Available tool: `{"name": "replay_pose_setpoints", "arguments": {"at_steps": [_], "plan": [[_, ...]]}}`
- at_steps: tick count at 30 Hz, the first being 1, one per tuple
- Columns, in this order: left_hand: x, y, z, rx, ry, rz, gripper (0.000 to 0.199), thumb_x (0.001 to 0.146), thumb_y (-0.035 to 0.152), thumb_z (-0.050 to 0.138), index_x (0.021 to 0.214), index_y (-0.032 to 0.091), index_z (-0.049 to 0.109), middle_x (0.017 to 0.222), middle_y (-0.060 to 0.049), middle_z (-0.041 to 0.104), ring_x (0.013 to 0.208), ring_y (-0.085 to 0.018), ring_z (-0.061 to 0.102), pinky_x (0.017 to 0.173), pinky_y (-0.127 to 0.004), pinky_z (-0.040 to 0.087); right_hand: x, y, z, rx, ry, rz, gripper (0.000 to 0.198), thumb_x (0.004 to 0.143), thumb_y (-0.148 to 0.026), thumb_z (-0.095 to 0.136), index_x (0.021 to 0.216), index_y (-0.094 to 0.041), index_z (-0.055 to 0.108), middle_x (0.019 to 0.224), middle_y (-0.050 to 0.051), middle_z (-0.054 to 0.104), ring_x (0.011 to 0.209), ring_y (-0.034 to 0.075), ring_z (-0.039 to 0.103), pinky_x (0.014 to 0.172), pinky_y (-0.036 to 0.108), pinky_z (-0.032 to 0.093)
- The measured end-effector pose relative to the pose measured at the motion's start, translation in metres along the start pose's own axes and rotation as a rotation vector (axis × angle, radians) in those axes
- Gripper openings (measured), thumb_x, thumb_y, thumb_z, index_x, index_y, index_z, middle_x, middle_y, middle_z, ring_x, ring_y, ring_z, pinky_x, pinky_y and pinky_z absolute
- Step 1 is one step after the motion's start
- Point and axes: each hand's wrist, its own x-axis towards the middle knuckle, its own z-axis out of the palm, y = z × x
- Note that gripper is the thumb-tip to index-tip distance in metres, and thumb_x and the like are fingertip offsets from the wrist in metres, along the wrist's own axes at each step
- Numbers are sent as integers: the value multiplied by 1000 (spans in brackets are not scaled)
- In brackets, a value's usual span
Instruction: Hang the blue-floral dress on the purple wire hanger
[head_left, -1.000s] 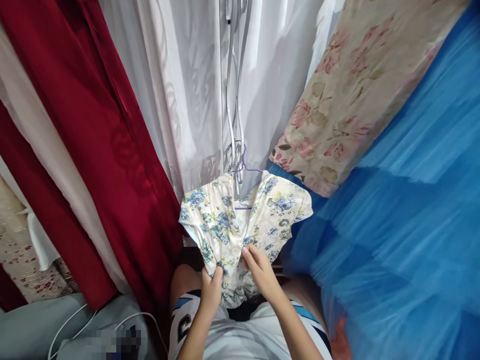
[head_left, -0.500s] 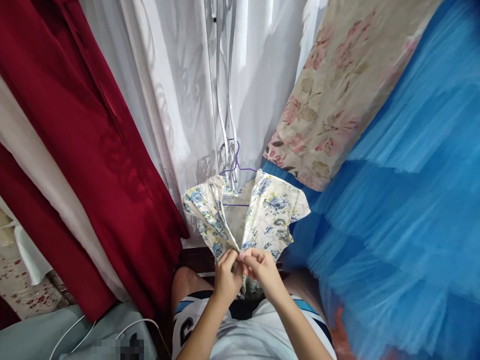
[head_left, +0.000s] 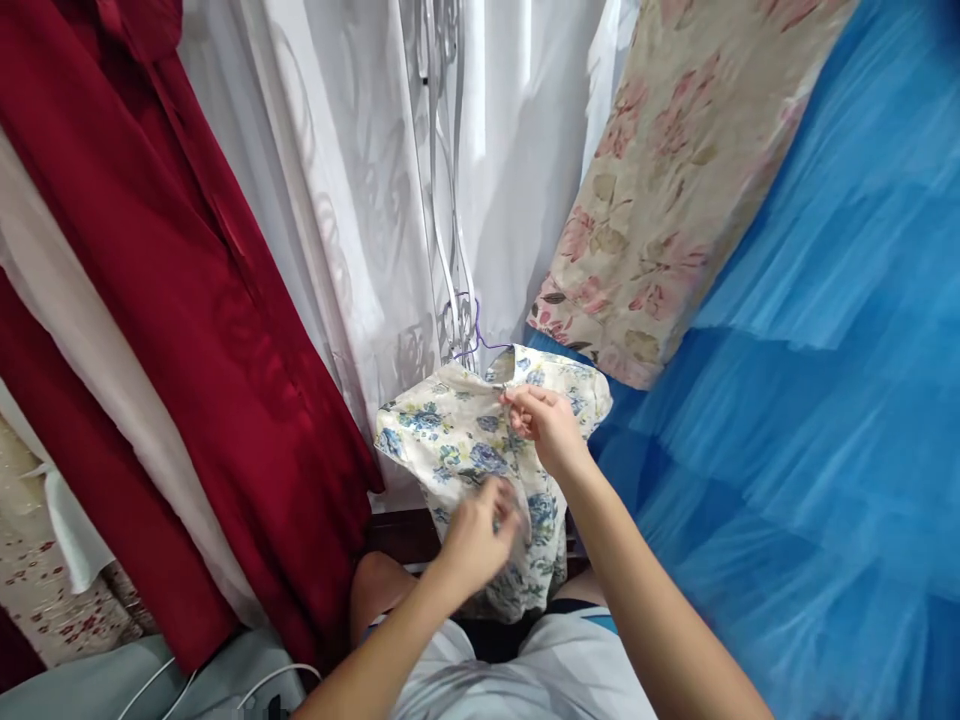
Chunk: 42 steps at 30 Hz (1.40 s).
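A white dress [head_left: 431, 420] with blue flowers hangs in front of me on a thin purple hanger [head_left: 478, 335]. Its opening runs closed from the neckline down. At the neckline my right hand [head_left: 541, 415] pinches the zipper pull [head_left: 503, 391] between thumb and finger. Lower down, my left hand [head_left: 484, 525] is in front of the dress with curled fingers. Motion smears those fingers, so whether they touch the cloth cannot be made out.
Long red cloth [head_left: 247, 360] hangs at the left and layered blue tulle [head_left: 795, 430] at the right. Pink-flowered fabric [head_left: 645, 220] and white curtains [head_left: 360, 180] hang behind. White cables lie over a grey surface [head_left: 97, 680] at lower left.
My right hand has moved up to the neckline with the zipper pull, and the dress's gaping opening has closed. My left hand has shifted slightly right, away from its earlier hold on the opening.
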Motion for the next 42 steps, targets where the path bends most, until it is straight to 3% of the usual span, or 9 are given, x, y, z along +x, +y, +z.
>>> {"name": "replay_pose_setpoints", "arguments": {"at_steps": [4,8,13,19,23,28,34,38,42], "plan": [[61,33,-50,-48,288,190,42,96,29,48,138,24,44,84,-2,63,75,-16,58,75,-28,46,-20,3,0,-98,4,-89,18,76,-31,66,69,-15,64,44,-5,49,38,7,35,41,23,24],[103,62,-74,196,193,350,23,98,31,45,101,20,66,84,-3,64,78,-16,58,77,-28,44,-12,-2,1,-182,-52,-225,21,80,-33,65,68,-16,61,48,-4,51,45,8,43,47,22,31],[124,67,-71,193,334,366,23,96,32,48,87,17,63,79,-3,64,76,-15,60,75,-26,44,6,27,-6,-134,4,-205,24,78,-34,68,63,-17,58,48,-4,49,45,8,39,48,23,27],[132,16,-135,-125,761,217,26,92,41,55,92,16,62,78,-3,64,76,-15,62,76,-25,47,-20,74,-14,-127,114,-65,28,73,-33,64,52,-18,54,42,-6,40,41,8,30,45,25,20],[112,-49,-174,-705,936,-237,12,92,28,55,87,17,58,78,-1,63,77,-12,61,83,-25,47,-41,72,5,-88,-73,-19,22,75,-28,61,56,-18,57,46,-4,46,45,10,37,47,25,26],[71,-108,-130,-1003,819,-663,19,93,20,44,78,18,53,73,-3,61,78,-17,64,86,-40,48,-40,94,10,-47,24,71,22,72,-31,63,56,-18,57,45,-4,44,44,10,36,45,24,24],[19,-126,-18,-1172,692,-855,12,92,18,48,82,19,54,95,-6,64,94,-17,65,90,-36,48,-49,131,-78,-10,379,101,26,72,-43,62,59,-22,52,47,-4,39,41,11,31,41,28,22],[19,-99,7,-1316,580,-758,8,89,26,58,86,19,56,96,-5,65,89,-17,65,85,-34,50,-63,128,-127,-35,527,68,28,73,-45,63,59,-26,47,47,-1,41,41,14,33,41,32,22],[36,-40,-1,-1324,409,-401,19,84,36,67,91,20,59,104,-6,66,93,-19,63,82,-31,50,-65,108,-124,8,494,42,26,75,-48,66,68,-25,57,57,3,54,47,17,44,45,33,31]]}}
